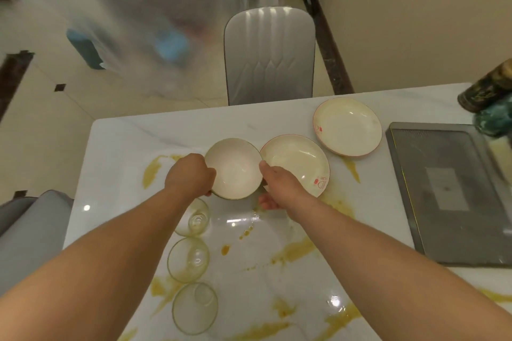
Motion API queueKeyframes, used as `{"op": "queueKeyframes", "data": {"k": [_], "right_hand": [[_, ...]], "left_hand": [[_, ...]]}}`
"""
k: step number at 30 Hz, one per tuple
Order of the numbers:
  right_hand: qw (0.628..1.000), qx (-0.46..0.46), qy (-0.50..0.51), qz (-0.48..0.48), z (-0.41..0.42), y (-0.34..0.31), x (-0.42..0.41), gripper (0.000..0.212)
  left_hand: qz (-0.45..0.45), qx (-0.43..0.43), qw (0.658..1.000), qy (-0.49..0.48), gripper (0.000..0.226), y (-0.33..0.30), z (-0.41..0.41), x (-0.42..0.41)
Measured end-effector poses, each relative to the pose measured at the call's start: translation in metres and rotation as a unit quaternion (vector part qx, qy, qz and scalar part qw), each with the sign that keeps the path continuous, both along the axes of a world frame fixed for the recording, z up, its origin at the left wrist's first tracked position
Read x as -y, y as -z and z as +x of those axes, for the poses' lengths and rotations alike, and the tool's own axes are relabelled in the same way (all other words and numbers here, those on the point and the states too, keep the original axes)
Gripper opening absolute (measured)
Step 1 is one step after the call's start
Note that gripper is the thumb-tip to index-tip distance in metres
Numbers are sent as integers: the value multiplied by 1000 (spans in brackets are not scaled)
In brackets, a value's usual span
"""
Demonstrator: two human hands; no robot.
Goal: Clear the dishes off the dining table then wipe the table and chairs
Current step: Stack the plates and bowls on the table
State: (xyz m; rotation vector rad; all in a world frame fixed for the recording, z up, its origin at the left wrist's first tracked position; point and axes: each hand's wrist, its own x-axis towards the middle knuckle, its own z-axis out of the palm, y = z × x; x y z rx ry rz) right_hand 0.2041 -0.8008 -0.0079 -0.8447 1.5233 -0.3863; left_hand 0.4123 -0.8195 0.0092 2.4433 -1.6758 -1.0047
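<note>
Both hands on a white bowl [234,167], nothing in it that shows. Left hand [191,174] curled over the bowl's left rim, fingers wrapped down the outside and mostly hidden. Right hand [277,185] gripping the right side, thumb up along the rim, other fingers tucked under toward the worktop [124,147]. Can't tell whether the bowl is lifted or still sitting down.

Just right of the right-hand fingers, touching the bowl's edge: a cream plate [300,160], bare inside, with a small red stamp near its rim, too small to read. Further out past that, a second cream plate [347,127] with a red rim line and a tiny red mark, also unreadable. Nothing on either.

Below the left hand, a row of three clear glass bowls [188,259] running back toward the body, the nearest one half hidden under the left wrist. All look empty.

Yellow-brown sauce smears [293,252] all over the white marble-look worktop, on both sides of the hands and under the forearms. Grey tray [448,196] well off to the right, dark vase-like thing [490,97] beyond it. Grey padded chair [270,55] at the far edge, another grey chair [30,219] at left.
</note>
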Motion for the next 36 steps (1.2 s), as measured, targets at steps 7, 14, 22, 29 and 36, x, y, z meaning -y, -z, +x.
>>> {"op": "queueKeyframes", "data": {"k": [7, 14, 22, 29, 36], "right_hand": [[996, -42, 66, -39, -57, -11, 5, 38], [990, -78, 106, -41, -105, 10, 15, 53], [975, -197, 64, -79, -112, 30, 32, 68], [983, -162, 52, -64, -109, 25, 39, 81], [987, -148, 32, -58, -112, 21, 44, 85]], "left_hand": [[-66, -20, 997, -42, 12, -27, -37, 12], [-20, -103, 993, -52, 14, 1, -107, 22], [18, -96, 995, -29, 10, 38, -133, 24], [69, -93, 988, -105, 63, 46, -130, 31], [95, -265, 938, -204, 61, 46, -138, 32]]}}
